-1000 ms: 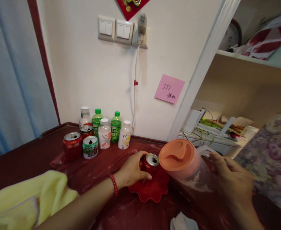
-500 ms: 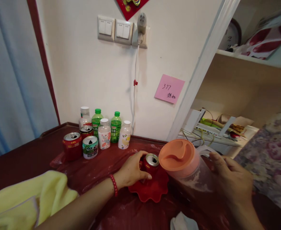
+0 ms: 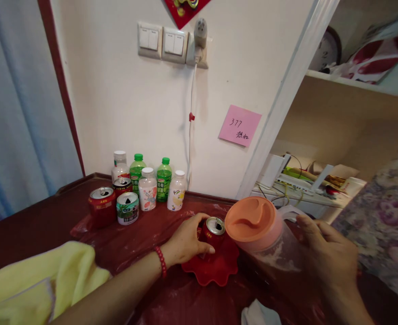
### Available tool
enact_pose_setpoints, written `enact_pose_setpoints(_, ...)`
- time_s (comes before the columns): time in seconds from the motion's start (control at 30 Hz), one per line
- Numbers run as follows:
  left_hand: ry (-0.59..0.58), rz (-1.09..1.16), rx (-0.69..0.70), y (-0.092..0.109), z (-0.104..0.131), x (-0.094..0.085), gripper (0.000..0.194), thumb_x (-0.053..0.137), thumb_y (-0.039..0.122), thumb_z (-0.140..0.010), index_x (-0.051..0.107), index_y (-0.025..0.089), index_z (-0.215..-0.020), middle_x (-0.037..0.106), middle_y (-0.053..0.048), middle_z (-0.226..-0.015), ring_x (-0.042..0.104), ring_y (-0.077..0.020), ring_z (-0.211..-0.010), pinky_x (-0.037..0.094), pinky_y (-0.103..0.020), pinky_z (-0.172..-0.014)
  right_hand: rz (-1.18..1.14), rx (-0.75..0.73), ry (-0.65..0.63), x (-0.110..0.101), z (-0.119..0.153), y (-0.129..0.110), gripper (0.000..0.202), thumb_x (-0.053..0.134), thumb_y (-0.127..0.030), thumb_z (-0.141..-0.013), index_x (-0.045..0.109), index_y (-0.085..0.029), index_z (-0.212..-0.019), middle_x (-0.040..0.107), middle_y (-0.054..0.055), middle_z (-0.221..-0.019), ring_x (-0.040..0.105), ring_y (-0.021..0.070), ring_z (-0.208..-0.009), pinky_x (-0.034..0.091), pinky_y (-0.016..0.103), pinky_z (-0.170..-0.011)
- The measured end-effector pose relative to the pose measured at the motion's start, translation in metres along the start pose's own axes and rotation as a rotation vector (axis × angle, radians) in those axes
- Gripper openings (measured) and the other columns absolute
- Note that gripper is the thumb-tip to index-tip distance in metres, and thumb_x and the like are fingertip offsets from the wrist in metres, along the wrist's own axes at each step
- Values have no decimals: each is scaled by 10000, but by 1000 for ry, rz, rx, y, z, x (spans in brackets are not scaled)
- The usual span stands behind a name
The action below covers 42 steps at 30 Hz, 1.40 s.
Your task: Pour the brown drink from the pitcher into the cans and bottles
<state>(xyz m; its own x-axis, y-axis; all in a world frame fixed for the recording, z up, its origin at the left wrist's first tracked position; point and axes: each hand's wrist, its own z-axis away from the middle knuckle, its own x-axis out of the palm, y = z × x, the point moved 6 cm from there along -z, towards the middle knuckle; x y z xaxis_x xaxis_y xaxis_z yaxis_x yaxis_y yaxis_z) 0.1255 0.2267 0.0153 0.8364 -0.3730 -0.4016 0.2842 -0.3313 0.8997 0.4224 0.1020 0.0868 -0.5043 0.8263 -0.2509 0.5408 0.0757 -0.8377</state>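
My left hand [image 3: 189, 241], with a red bead bracelet at the wrist, is wrapped round a red drink can [image 3: 213, 232]. The can has an opened top and stands on a red scalloped dish [image 3: 215, 268]. By its white handle my right hand [image 3: 330, 255] grips a clear pitcher [image 3: 280, 253] with an orange lid [image 3: 251, 221]. The pitcher is tilted to the left, its lid edge close beside the can's top. Whether lid and can touch, and whether any liquid flows, I cannot tell.
Several cans and bottles stand at the back left, among them a red can [image 3: 102, 207] and a green-white can [image 3: 128, 210]. A yellow towel [image 3: 49, 275] lies at the left front, a pale cloth [image 3: 259, 313] at the bottom edge. Thin plastic film covers the table [image 3: 185, 302].
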Motion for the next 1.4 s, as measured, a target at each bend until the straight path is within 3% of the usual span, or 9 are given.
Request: enact_pose_setpoints(1.4,-3,-5,8,-2,-1,0,760,971,102,-552,678,230,-1242,747,-80,-1298,674,-334,-1196,502,-465,-1069,-2,-27,1,1,0,-3,648,724,-838,-784,608,-211,-669,451,-16,-620,393,162,-633,301,272,-524)
